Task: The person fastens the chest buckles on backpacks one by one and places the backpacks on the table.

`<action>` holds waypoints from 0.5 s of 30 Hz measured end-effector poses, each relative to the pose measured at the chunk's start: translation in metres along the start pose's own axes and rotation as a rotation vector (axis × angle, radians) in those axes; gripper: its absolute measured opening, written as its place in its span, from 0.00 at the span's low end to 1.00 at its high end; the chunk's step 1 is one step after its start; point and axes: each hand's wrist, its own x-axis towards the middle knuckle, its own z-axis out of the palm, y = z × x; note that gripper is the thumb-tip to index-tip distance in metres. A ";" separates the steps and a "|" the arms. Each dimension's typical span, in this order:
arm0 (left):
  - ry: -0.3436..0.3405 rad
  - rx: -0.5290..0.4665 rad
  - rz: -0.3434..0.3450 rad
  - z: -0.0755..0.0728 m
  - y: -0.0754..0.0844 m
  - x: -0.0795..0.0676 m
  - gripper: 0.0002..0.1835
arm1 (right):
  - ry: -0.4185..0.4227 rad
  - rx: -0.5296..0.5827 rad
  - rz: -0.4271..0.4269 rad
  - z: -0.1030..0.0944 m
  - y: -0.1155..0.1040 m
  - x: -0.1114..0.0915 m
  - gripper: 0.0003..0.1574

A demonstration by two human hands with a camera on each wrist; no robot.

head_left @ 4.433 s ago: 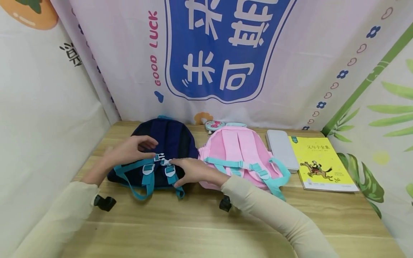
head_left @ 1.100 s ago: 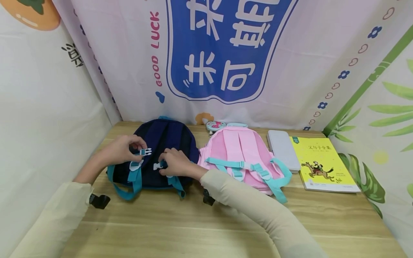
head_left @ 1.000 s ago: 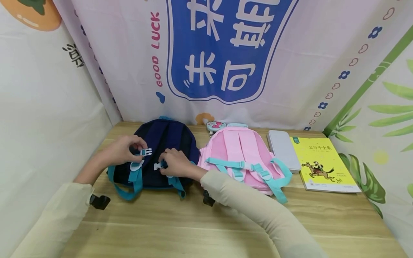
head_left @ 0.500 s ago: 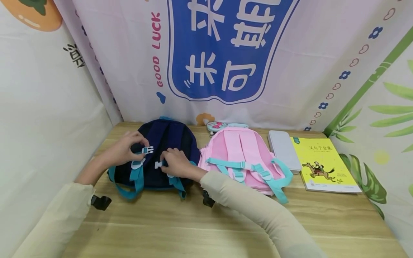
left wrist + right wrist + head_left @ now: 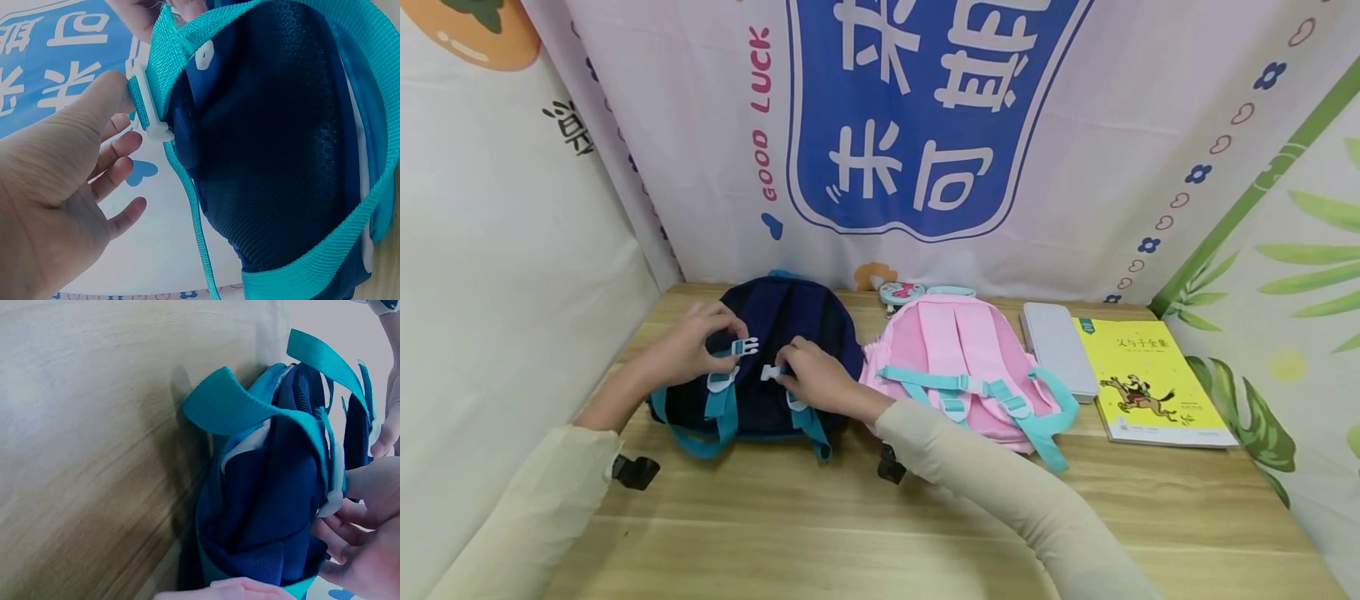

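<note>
A navy backpack (image 5: 831,325) with teal straps lies on the table, its strap side up. My left hand (image 5: 681,350) pinches the pronged half of a white side-release buckle (image 5: 746,346) between thumb and fingers. In my right hand (image 5: 822,382) is the socket half of the buckle (image 5: 770,372), its open mouth toward the prongs. A short gap separates the two halves, the pronged one slightly higher in the head view. In the left wrist view, a teal strap (image 5: 164,62) runs by the left thumb. The right wrist view shows the right hand (image 5: 375,531) at the bag's edge.
A pink backpack (image 5: 951,333) with mint straps lies right beside the navy one. Farther right are a grey case (image 5: 1058,350) and a yellow book (image 5: 1138,367). A small round pouch (image 5: 900,292) sits behind, near the printed curtain (image 5: 700,167).
The buckle halves were close together over four seconds ago, then stood farther apart. Over the last second, the left hand has shifted slightly right and up, the right hand slightly up.
</note>
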 end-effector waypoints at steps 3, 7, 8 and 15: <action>0.000 0.001 -0.006 0.000 0.002 0.001 0.13 | 0.021 -0.024 -0.007 -0.003 0.001 -0.003 0.15; -0.004 -0.002 -0.018 0.000 0.003 0.002 0.13 | 0.059 -0.108 -0.005 -0.006 0.002 -0.006 0.15; -0.006 -0.003 -0.021 0.000 0.003 0.002 0.13 | 0.068 -0.124 0.001 -0.007 0.002 -0.007 0.15; -0.023 0.007 -0.040 -0.001 0.006 0.004 0.13 | 0.110 -0.171 0.020 -0.010 0.003 -0.013 0.15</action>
